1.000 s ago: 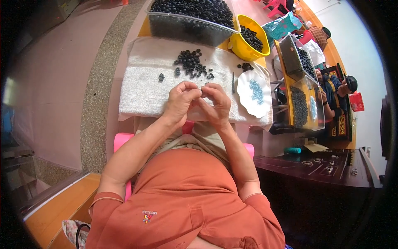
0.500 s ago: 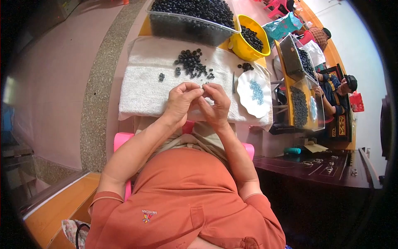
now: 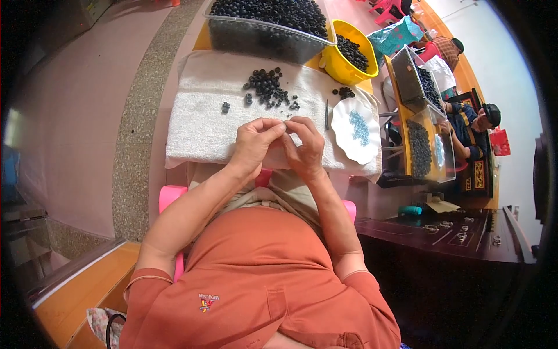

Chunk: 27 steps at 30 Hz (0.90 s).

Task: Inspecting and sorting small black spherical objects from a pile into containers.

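My left hand (image 3: 254, 141) and my right hand (image 3: 304, 145) meet over the near part of a white towel (image 3: 200, 131). Thumbs and forefingers of both are pinched together at one spot; whatever sits between the fingertips is too small to make out. Just beyond my fingers lies a loose heap of small black ring-shaped parts (image 3: 267, 86), with a few strays (image 3: 225, 107) to its left. Right of my right hand is a white scalloped plate (image 3: 344, 142) bearing small pale-blue pieces (image 3: 359, 128). A thin dark tool, perhaps tweezers (image 3: 326, 115), rests beside the plate.
A clear bin (image 3: 256, 43) full of black parts stands at the far edge, next to a yellow basin (image 3: 331, 65) with more. A small black cluster (image 3: 344, 92) lies above the plate. At right, another person (image 3: 474, 122) sits by a table with clear bins (image 3: 430, 154).
My fingertips stay pinched together at nearly the same place, with the right fingers shifting slightly. Nothing else on the towel has visibly moved.
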Available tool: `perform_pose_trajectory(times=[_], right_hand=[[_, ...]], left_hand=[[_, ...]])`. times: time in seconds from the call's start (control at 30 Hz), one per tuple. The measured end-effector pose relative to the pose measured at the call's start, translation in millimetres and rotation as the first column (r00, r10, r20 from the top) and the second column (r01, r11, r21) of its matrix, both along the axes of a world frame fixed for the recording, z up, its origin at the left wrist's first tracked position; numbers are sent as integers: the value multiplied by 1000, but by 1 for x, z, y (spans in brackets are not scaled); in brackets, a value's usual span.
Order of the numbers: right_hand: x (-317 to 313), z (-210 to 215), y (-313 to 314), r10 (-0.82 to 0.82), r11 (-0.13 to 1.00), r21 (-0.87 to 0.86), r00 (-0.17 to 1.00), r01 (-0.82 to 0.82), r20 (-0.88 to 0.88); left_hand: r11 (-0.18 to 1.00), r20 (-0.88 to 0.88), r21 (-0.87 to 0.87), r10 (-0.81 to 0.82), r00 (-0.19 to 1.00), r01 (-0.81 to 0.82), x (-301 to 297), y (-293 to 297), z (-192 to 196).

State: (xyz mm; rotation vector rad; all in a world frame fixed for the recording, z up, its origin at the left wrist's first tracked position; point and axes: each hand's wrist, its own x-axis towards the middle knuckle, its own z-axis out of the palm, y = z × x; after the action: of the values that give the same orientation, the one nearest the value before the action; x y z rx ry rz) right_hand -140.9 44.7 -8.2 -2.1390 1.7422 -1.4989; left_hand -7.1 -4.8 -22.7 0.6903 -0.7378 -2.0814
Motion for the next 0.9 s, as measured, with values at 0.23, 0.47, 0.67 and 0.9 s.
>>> perform_pose_trajectory(times=[0.23,0.47,0.67,0.9], right_hand=[[-1,1,0,-13,999,38,995,9,94],[-5,0,-1,17,999,38,995,-21,101],[-7,-5,-1,49,994,81,964,-73,263],[-10,-7,-2,66,990,100,944,-103,323]], left_hand=[[1000,7,-15,2,1000,-2,0,-1,-2],[1000,-16,-5,7,1000,-7,0,-1,0],[1000,-11,3,-5,1000,5,1,0,5],[1000,-19,-9,-4,1000,4,0,0,2]])
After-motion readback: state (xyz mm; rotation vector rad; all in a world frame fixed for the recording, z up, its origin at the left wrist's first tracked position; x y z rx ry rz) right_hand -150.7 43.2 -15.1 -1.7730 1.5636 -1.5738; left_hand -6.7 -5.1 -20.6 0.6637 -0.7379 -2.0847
